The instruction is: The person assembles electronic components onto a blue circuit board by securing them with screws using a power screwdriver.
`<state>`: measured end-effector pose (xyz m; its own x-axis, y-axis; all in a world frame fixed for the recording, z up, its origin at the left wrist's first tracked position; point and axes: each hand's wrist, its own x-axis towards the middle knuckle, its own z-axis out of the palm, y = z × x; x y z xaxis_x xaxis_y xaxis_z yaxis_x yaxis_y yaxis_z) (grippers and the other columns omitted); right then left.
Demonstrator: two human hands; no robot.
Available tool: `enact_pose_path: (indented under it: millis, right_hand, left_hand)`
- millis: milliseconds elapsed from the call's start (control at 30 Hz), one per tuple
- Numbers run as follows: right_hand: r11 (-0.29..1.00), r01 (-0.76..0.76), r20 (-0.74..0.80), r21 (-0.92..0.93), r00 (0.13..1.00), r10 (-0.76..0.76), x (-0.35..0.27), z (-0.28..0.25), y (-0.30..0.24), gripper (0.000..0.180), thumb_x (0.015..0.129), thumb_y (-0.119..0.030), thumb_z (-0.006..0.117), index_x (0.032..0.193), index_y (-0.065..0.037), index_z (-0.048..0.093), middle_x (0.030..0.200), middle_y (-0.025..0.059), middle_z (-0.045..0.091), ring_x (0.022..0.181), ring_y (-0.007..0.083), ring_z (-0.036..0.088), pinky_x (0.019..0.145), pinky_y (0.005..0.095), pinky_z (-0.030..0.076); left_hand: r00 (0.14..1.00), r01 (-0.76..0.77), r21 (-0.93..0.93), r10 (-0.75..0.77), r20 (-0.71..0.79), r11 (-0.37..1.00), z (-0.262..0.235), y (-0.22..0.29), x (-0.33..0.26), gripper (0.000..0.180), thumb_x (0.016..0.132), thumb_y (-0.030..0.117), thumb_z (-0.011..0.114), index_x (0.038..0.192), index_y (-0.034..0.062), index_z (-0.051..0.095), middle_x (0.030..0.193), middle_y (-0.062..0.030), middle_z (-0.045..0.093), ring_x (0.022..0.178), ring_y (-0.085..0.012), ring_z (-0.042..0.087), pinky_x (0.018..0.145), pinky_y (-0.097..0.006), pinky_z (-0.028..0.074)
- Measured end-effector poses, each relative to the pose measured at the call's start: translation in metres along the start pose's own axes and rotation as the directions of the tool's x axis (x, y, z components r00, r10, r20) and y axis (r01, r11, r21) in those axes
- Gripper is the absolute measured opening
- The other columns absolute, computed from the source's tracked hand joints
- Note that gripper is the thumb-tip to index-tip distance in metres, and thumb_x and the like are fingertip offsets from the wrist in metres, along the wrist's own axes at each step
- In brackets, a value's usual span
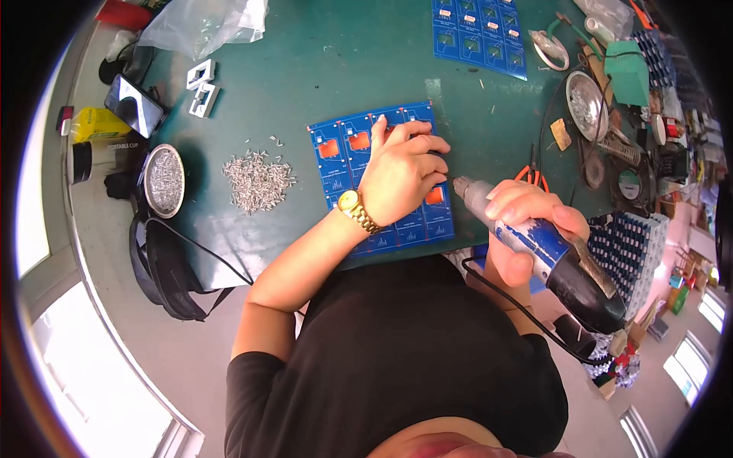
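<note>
A blue circuit board panel (389,237) with orange squares lies on the green tabletop in front of me. My left hand (402,168) rests on its upper middle, palm down, fingers bent and apart, with a gold watch (359,208) on the wrist. Whether anything small lies under the fingertips is hidden. Closed round a corded power tool (527,240), blue and black with a grey metal nose, is my right hand (527,217). The tool's tip points at the board's right edge, a little apart from it. Left of the board is a pile of small silvery metal pieces (258,182).
A round dish (165,182) of similar pieces stands at the left, near a phone (136,105) and two white frames (203,100). Another blue panel (479,37) lies far right. Orange-handled pliers (533,177), a metal dish (586,105) and cables crowd the right side.
</note>
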<state>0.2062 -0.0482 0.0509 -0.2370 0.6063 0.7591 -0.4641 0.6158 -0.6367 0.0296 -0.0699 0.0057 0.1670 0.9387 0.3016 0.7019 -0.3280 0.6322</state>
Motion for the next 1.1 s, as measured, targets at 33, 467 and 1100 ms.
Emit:
enact_pose_path:
  millis: [33, 467, 1100]
  right_hand:
    - [0.999, 0.03, -0.018, 0.015, 0.999, -0.03, -0.001, 0.0, 0.001, 0.062, 0.086, -0.021, 0.069, 0.134, -0.005, 0.033, 0.09, 0.0166, 0.059, 0.07, 0.0269, 0.061, 0.063, 0.0409, 0.051]
    - [0.993, 0.06, -0.014, 0.097, 0.998, -0.059, 0.002, -0.013, 0.011, 0.068, 0.085, -0.032, 0.071, 0.134, -0.005, 0.033, 0.086, 0.0165, 0.06, 0.064, 0.0275, 0.062, 0.057, 0.0389, 0.051]
    - [1.0, 0.021, 0.03, 0.001, 0.999, -0.021, 0.001, -0.02, -0.001, 0.061, 0.089, -0.038, 0.062, 0.133, -0.006, 0.034, 0.086, 0.0134, 0.058, 0.06, 0.0242, 0.06, 0.055, 0.0375, 0.048]
  left_hand:
    - [1.0, 0.003, 0.003, -0.003, -0.005, 1.0, -0.001, 0.0, -0.001, 0.009, 0.068, 0.014, 0.076, 0.075, 0.014, 0.071, 0.106, 0.0052, 0.066, 0.115, -0.0222, 0.052, 0.1, -0.059, 0.026]
    - [0.999, 0.028, -0.016, -0.027, 0.017, 0.999, -0.003, 0.003, 0.002, 0.008, 0.068, 0.014, 0.076, 0.074, 0.0142, 0.071, 0.107, 0.0051, 0.066, 0.115, -0.0221, 0.052, 0.101, -0.055, 0.025]
    - [0.998, 0.04, -0.007, -0.039, 0.04, 0.999, -0.006, 0.004, 0.004, 0.011, 0.066, 0.014, 0.077, 0.075, 0.0145, 0.07, 0.108, 0.0055, 0.066, 0.114, -0.0217, 0.053, 0.1, -0.054, 0.027]
